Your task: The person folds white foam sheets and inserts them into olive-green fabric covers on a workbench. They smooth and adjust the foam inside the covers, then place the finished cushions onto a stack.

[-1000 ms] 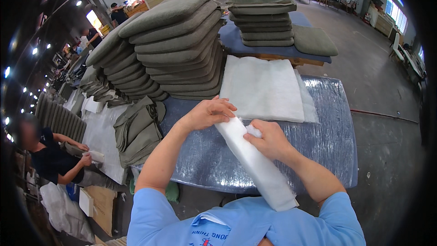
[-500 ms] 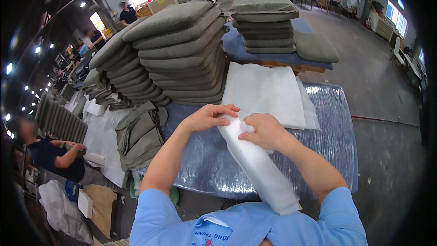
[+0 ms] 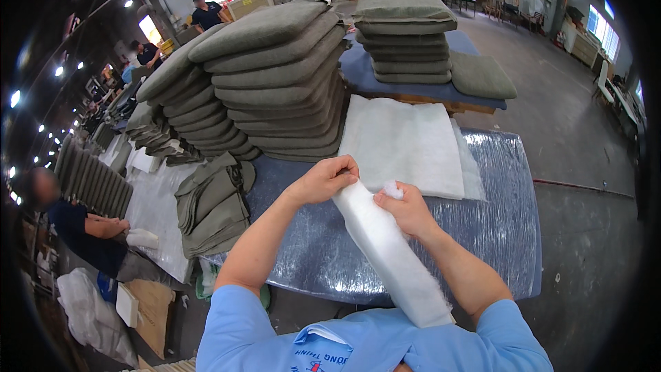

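A long white foam pad wrapped in fluffy batting [image 3: 392, 255] stands on edge before me, its near end against my blue shirt. My left hand [image 3: 327, 179] pinches its far corner, thumb and fingers closed on it. Just to the right, my right hand [image 3: 410, 211] is closed round a bunched edge of the batting, and a white tuft [image 3: 393, 190] pokes out above the thumb. Beyond both hands lie flat white batting sheets [image 3: 406, 141], stacked on the plastic-wrapped blue table [image 3: 496, 234].
Tall piles of grey-green cushions [image 3: 275, 76] rise at the far left, beside folded grey-green covers [image 3: 213, 207]. Another cushion stack [image 3: 403, 34] and a single cushion [image 3: 483, 76] sit on a farther blue table. A co-worker [image 3: 89, 227] sits at the left; other people are farther back.
My right hand has moved slightly right and nearer, drawing the batting edge away from the left hand. My left fingers have curled closed over the pad's corner. The co-worker's hands have lowered.
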Demonstrator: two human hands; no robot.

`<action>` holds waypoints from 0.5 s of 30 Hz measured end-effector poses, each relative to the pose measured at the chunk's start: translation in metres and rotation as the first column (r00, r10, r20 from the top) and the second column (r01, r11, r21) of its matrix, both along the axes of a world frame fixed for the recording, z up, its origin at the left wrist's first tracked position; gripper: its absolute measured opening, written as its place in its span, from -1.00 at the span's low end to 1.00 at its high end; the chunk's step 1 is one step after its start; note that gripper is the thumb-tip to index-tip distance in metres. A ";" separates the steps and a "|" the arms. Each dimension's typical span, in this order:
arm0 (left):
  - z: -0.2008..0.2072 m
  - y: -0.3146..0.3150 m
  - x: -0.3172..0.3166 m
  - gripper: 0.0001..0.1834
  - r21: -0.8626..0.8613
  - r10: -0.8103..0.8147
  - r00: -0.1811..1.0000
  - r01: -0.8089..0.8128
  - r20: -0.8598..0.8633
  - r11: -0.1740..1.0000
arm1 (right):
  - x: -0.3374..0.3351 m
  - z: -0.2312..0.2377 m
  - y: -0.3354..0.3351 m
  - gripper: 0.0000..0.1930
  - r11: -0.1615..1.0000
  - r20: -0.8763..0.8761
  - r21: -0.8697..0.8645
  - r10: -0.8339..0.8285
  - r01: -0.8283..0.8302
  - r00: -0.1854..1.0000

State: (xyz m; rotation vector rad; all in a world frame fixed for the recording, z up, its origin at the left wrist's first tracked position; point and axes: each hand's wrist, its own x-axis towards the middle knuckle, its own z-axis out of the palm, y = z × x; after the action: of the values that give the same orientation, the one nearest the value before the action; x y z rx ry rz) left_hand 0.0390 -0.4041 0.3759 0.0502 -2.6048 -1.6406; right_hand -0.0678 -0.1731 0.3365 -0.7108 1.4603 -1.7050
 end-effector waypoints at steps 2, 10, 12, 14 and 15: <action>0.001 0.004 -0.003 -0.92 -0.057 0.008 1.000 -0.008 0.004 0.998 | 0.001 -0.005 0.002 -0.84 1.000 0.120 0.013 -0.007 0.006 0.993; 0.011 0.001 -0.015 -0.90 -0.166 -0.083 0.990 0.102 0.117 0.981 | 0.006 -0.005 0.004 -0.82 1.000 0.336 0.008 0.000 -0.002 0.942; 0.014 0.000 -0.018 -0.85 -0.195 -0.088 0.983 0.120 0.162 0.974 | 0.004 -0.005 0.002 -0.82 0.999 0.323 0.036 0.003 -0.015 0.946; 0.012 0.002 -0.019 -0.78 -0.192 0.013 0.997 0.002 0.076 0.981 | -0.001 -0.005 0.003 -0.83 0.999 0.297 0.038 0.011 -0.023 0.955; 0.007 0.007 -0.016 -0.74 -0.160 0.118 0.993 -0.121 -0.032 0.980 | -0.005 -0.006 0.004 -0.84 0.999 0.282 0.040 0.011 -0.023 0.959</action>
State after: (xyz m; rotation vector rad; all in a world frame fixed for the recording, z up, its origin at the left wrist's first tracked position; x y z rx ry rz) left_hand 0.0230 -0.3968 0.3825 0.1759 -2.6513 -1.3790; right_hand -0.0727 -0.1689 0.3307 -0.4343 1.2831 -1.6787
